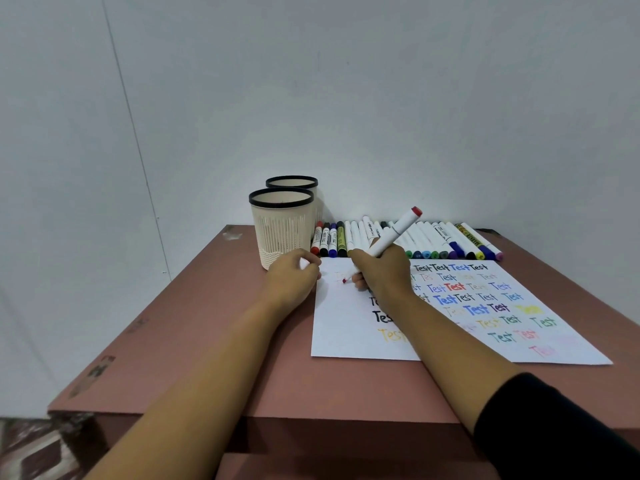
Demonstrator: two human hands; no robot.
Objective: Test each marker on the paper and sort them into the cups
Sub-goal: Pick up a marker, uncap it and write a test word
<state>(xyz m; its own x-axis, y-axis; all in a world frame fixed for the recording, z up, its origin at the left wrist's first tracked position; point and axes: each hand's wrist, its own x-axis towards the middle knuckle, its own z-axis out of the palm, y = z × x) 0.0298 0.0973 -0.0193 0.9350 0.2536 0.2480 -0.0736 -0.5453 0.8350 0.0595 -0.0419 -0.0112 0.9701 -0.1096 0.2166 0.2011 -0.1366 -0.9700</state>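
Observation:
My right hand (381,271) grips a white marker (394,233) with a red end cap, its red tip touching the top left of the white paper (346,323). The paper bears many coloured "Test" words. My left hand (294,275) rests with curled fingers at the paper's top left corner and seems to hold a small white cap. Two cream cups with black rims stand at the back left, the near cup (281,230) in front of the far cup (292,183). A row of markers (433,240) lies along the wall behind the paper.
The brown table (207,341) ends in a front edge close to me and a left edge beside the cups. A grey wall stands directly behind the cups and markers. Scuffed spots mark the tabletop at the left.

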